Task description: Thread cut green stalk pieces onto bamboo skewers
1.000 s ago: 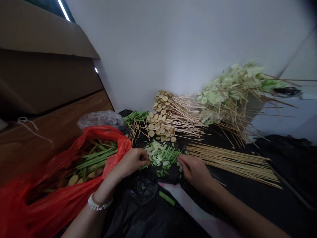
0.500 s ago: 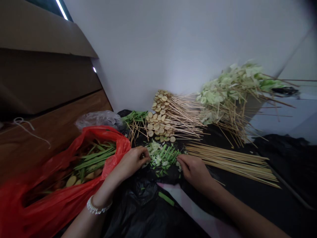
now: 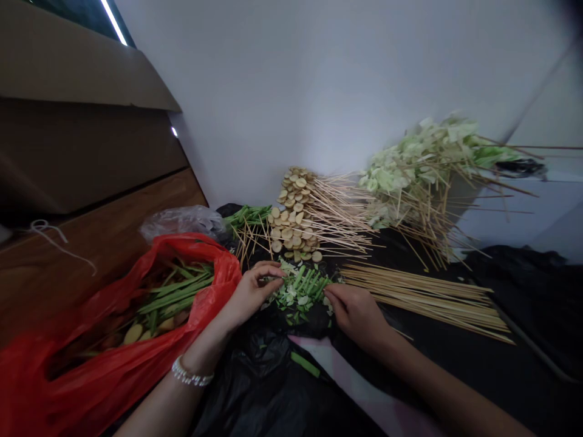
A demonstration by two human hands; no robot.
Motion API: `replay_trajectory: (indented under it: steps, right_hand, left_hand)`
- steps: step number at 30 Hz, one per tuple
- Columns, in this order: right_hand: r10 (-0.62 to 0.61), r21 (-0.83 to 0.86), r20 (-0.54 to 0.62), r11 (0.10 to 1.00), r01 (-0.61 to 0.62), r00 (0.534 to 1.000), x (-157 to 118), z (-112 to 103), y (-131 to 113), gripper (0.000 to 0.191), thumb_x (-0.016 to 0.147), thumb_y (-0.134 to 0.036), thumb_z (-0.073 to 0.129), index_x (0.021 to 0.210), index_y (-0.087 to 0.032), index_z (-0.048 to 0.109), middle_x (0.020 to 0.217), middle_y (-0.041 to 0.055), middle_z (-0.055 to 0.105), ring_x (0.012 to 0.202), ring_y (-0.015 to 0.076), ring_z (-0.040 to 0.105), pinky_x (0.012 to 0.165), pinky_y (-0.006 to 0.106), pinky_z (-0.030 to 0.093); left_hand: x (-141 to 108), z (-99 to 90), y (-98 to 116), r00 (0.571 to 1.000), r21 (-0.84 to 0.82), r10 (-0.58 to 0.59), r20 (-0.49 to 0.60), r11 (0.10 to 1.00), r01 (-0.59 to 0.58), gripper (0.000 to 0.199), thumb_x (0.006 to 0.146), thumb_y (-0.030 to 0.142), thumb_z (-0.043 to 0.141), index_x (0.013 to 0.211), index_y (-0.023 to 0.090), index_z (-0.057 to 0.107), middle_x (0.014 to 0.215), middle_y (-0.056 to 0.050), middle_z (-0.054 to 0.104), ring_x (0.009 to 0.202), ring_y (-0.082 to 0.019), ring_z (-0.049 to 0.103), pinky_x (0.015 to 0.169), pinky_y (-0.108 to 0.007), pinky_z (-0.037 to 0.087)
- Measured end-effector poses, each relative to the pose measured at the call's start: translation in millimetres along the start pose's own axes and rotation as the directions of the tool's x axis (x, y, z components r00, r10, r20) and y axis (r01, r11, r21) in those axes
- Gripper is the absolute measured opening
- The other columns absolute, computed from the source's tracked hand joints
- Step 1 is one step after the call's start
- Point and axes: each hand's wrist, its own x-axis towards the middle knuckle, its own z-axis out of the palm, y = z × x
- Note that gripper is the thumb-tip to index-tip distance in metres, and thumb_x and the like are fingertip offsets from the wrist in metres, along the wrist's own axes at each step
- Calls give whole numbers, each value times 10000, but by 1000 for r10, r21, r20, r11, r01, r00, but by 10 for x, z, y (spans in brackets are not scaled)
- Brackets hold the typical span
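A pile of chopped green and white vegetable pieces [image 3: 296, 297] lies on black plastic in the middle. Several short green bean pieces [image 3: 310, 281] lie side by side on top of it. My left hand [image 3: 250, 294] is at the pile's left edge, thumb and fingers apart, with nothing visible between them. At the right end of the bean pieces, my right hand [image 3: 357, 312] is pinched; what it grips is too small to make out. Bare wooden skewers [image 3: 428, 300] lie just to the right of that hand.
A red plastic bag [image 3: 218, 267] with green beans and potato slices stands at the left. Behind the pile are skewered potato slices [image 3: 294, 227] and skewered beans [image 3: 250, 215]. Skewered cabbage [image 3: 410, 155] is heaped at the back right, near the wall [image 3: 273, 91].
My left hand has moved slightly right and up toward the bean pieces, and its thumb and fingers are further apart. My right hand has hardly moved.
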Motion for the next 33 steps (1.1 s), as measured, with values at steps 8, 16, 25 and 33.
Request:
replay_trajectory:
  steps: [8, 16, 25, 33]
  right_hand:
    - [12, -4, 17, 1000, -12, 1000, -4, 6, -22, 269, 936, -215, 380, 742, -202, 566, 716, 18, 626, 681, 144, 569, 642, 241, 342]
    - [-3, -7, 16, 1000, 3, 1000, -13, 27, -22, 273, 935, -206, 380, 731, -201, 560, 706, 16, 617, 674, 140, 565, 639, 239, 347]
    - [6, -31, 54, 1000, -4, 999, -22, 39, -47, 272, 939, -200, 377, 737, -201, 559, 716, 18, 620, 694, 145, 581, 645, 238, 346]
    - [3, -31, 64, 1000, -1, 998, -22, 34, -47, 268, 938, -200, 375, 747, -199, 562, 713, 19, 617, 692, 147, 581, 646, 242, 347]
  left_hand:
    - [-32, 42, -14, 969, -360, -236, 77, 899, 248, 391, 754, 403, 698, 1038, 204, 517, 886, -31, 683, 707, -133, 663, 596, -215, 501]
    - [-27, 68, -16, 950, -486, -302, 86, 819, 304, 440, 665, 184, 795, 1063, 133, 614, 930, -92, 724, 895, -179, 689, 835, -280, 543]
    - [-43, 92, -1, 926, -513, -371, 73, 782, 354, 352, 613, 130, 829, 916, 106, 650, 857, -88, 742, 819, -182, 713, 765, -256, 571]
    - [-45, 88, 5, 932, -493, -356, 70, 800, 343, 373, 565, 163, 858, 894, 113, 688, 825, -73, 751, 792, -159, 711, 774, -235, 561]
